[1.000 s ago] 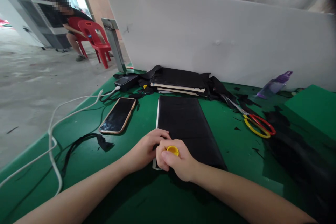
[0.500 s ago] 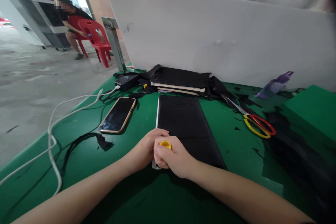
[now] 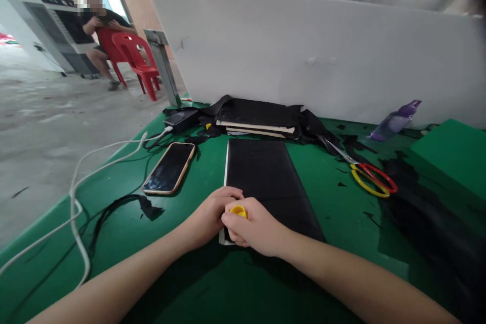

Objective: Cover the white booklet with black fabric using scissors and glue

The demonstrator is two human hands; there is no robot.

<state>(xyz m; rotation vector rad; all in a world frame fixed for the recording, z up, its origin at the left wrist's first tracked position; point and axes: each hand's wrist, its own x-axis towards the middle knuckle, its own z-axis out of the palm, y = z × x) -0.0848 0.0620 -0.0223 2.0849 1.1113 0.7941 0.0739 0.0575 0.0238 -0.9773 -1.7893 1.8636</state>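
Observation:
A flat black-covered board point(image 3: 261, 172) with a pale left edge lies on the green table in front of me. Over its near left corner, my right hand point(image 3: 256, 228) is closed in a fist around a thing with a round, hollow yellow end point(image 3: 238, 211); the rest of that thing is hidden in the fist. My left hand point(image 3: 208, 215) rests against the right one at the board's left edge. Its fingers are curled, and their tips are partly hidden behind my right hand, so what they grip cannot be made out.
Black-covered books point(image 3: 258, 116) lie stacked behind the board. To the left are a phone point(image 3: 169, 168), a white cable point(image 3: 74, 212) and a black strip point(image 3: 148, 205). Scissors point(image 3: 374, 179) and a purple bottle point(image 3: 397, 121) are at right. A white panel point(image 3: 304, 55) stands behind; a person point(image 3: 104, 23) sits beyond.
Both hands keep almost the same place, with the right fist turned very slightly. The view has shifted a little. The seated person has sat up and raised their hands.

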